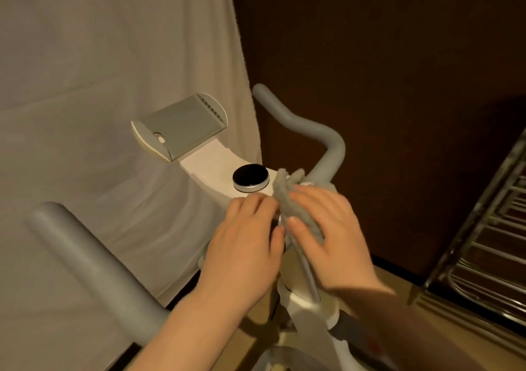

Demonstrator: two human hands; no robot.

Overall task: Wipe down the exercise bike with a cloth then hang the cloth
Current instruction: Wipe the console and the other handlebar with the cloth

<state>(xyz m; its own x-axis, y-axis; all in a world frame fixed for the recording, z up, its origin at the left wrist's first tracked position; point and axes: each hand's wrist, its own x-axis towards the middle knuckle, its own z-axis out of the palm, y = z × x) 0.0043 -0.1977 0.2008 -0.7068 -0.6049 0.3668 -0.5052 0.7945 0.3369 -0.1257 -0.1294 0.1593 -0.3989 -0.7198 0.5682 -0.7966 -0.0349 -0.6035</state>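
Observation:
The white exercise bike [210, 165] fills the middle, with a grey right handlebar [310, 127], a grey left handlebar [94, 268], a grey tablet holder [182, 128] and a black round knob [250, 177]. A bunched grey cloth [287, 197] lies on the handlebar stem just right of the knob. My right hand [330, 234] grips the cloth from the right, its thumb over the fabric. My left hand [247, 239] lies beside it with fingers curled at the cloth's left edge; whether it pinches the cloth is unclear. Most of the cloth is hidden under my hands.
A pale sheet [99, 71] hangs behind the bike on the left. A dark brown wall [384, 57] stands behind on the right. A metal wire rack [489, 242] sits at the right edge, above a tan floor [398, 282].

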